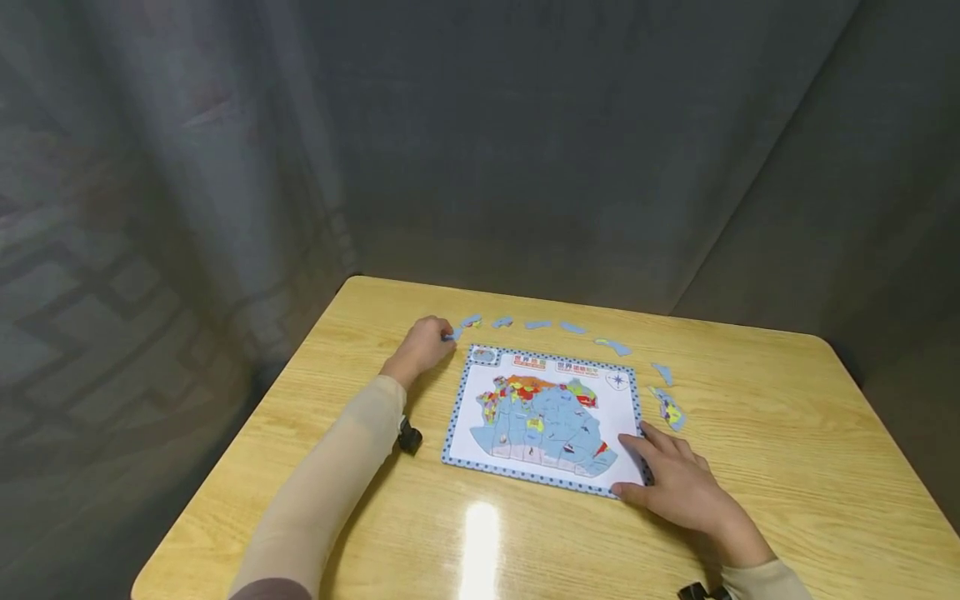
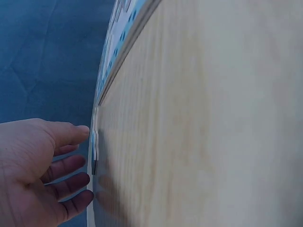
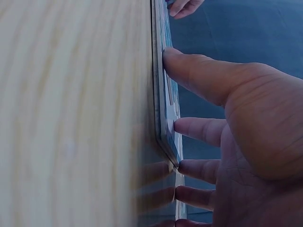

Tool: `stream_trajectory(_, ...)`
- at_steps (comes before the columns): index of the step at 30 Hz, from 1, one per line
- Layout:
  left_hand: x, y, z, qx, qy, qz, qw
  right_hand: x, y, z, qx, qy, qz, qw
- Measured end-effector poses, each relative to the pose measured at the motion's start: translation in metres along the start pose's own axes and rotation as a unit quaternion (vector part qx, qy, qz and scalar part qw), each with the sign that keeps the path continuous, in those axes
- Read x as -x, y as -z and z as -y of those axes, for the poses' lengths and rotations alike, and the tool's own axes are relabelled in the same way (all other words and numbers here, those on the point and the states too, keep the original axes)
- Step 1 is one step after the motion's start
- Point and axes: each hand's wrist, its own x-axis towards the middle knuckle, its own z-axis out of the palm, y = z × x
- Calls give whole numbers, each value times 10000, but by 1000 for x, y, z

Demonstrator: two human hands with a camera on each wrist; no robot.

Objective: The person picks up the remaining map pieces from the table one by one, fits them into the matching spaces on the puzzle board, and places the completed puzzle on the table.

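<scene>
At the board's far left corner, my left hand pinches a small blue puzzle piece low over the table. In the left wrist view its thumb and fingertips are right at the piece. The world map puzzle board lies flat, with a dotted blue border and a partly filled map. My right hand rests on the near right corner of the board with fingers spread. In the right wrist view the thumb and index finger lie over the board's edge.
Several loose puzzle pieces form an arc behind and right of the board, from a blue and yellow piece to a larger multicoloured piece. The wooden table has rounded corners, and a dark curtain hangs behind it.
</scene>
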Motion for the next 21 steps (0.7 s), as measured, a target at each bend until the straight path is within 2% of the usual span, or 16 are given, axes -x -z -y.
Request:
stream_trajectory(10,-12,-2,1,-208,125,77,9997,1,-1,0,-1,40,-87,10000)
stream_trajectory(21,-17,-4,-3,-633,33,149,9979,1,0,0,22,8,-76,10000)
